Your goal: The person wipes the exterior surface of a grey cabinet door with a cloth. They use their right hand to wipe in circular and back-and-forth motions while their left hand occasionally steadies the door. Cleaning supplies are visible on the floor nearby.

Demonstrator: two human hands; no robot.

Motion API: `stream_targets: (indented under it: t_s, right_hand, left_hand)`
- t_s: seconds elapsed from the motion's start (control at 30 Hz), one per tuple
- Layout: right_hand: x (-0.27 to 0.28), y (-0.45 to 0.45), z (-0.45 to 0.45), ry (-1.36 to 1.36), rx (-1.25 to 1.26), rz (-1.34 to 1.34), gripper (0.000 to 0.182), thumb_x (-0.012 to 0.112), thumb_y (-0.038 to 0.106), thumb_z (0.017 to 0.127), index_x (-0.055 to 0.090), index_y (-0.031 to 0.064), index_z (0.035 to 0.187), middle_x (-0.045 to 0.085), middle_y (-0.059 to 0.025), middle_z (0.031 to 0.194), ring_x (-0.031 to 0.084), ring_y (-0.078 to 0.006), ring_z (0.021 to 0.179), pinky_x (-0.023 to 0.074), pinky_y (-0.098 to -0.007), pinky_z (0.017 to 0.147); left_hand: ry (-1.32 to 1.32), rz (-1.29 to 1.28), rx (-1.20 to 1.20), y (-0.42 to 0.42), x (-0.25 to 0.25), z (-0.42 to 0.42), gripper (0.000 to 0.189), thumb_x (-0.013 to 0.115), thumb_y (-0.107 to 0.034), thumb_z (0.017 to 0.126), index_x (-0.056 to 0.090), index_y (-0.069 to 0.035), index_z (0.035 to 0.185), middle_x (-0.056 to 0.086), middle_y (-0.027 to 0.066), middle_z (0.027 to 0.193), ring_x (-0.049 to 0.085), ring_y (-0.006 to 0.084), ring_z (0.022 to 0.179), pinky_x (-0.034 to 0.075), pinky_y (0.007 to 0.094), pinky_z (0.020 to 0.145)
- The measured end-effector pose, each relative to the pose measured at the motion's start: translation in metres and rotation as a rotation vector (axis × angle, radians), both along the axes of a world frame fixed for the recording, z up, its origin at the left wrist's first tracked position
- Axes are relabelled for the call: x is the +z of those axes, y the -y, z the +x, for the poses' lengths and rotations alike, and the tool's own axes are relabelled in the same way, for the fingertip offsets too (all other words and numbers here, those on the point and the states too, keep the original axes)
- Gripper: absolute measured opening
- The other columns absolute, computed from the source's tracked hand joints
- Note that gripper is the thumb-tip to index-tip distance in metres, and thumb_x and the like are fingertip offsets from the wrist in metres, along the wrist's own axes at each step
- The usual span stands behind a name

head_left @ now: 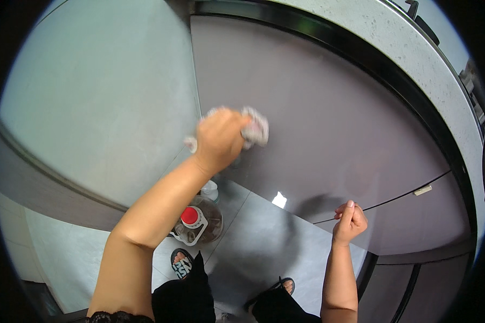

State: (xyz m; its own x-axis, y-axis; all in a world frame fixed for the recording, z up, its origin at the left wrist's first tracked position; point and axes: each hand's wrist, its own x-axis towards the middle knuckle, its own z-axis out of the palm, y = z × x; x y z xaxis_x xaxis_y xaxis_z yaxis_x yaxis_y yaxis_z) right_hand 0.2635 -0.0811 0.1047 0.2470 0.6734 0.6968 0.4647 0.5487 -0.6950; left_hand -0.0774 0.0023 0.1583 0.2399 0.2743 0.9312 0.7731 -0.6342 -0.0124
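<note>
My left hand [222,139] is closed around a crumpled, light-coloured cloth [256,128], slightly blurred, in front of a glossy grey-mauve cabinet door [307,101]. Part of the cloth sticks out on both sides of the hand. Lower on the right, my right hand [351,220] is curled with its thumb against the fingers, near the seam between two cabinet doors. Nothing shows in it.
A large clear plastic jug with a red cap [190,216] and a white-lidded container [210,190] stand on the grey tiled floor [242,218] near my feet. A speckled countertop [404,48] runs above the doors. A pale panel [105,89] stands at the left. A small cream-coloured piece [423,190] sits at the door seam.
</note>
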Motion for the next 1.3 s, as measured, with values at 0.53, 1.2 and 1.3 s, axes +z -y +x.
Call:
stream_targets:
  t_s: [0.53, 1.2, 1.3]
  right_hand:
    - [0.005, 0.0, -0.002, -0.022, 0.005, 0.001, 0.041, 0.055, 0.003, 0.094, 0.051, -0.0006, 0.054, 0.054, -0.007, 0.051, 0.047, -0.0113, 0.044, 0.0338, -0.0261, 0.043]
    - [-0.002, -0.014, 0.015, -0.301, -0.061, -0.096, 0.044, 0.057, 0.015, 0.1, 0.054, 0.0007, 0.058, 0.056, -0.0054, 0.054, 0.045, -0.0081, 0.043, 0.0351, -0.0237, 0.043]
    - [-0.002, -0.014, 0.014, -0.282, -0.076, -0.08, 0.044, 0.057, 0.014, 0.1, 0.055, 0.0007, 0.058, 0.057, -0.0057, 0.055, 0.046, -0.0082, 0.044, 0.0356, -0.0235, 0.043]
  left_hand:
    - [0.25, 0.118, 0.018, -0.015, 0.013, 0.016, 0.02, 0.065, 0.0, 0.071, 0.069, -0.009, 0.089, 0.064, 0.0063, 0.081, 0.061, 0.0249, 0.068, 0.052, 0.036, 0.063]
    - [1.168, -0.676, -0.219, 0.004, 0.042, 0.042, 0.02, 0.074, -0.016, 0.081, 0.066, 0.003, 0.078, 0.061, 0.0018, 0.066, 0.053, 0.0072, 0.058, 0.043, 0.027, 0.051]
    - [1.169, -0.759, -0.24, 0.01, 0.052, 0.043, 0.018, 0.07, -0.014, 0.086, 0.062, 0.0, 0.076, 0.057, -0.0028, 0.067, 0.049, 0.0032, 0.058, 0.039, 0.024, 0.049]
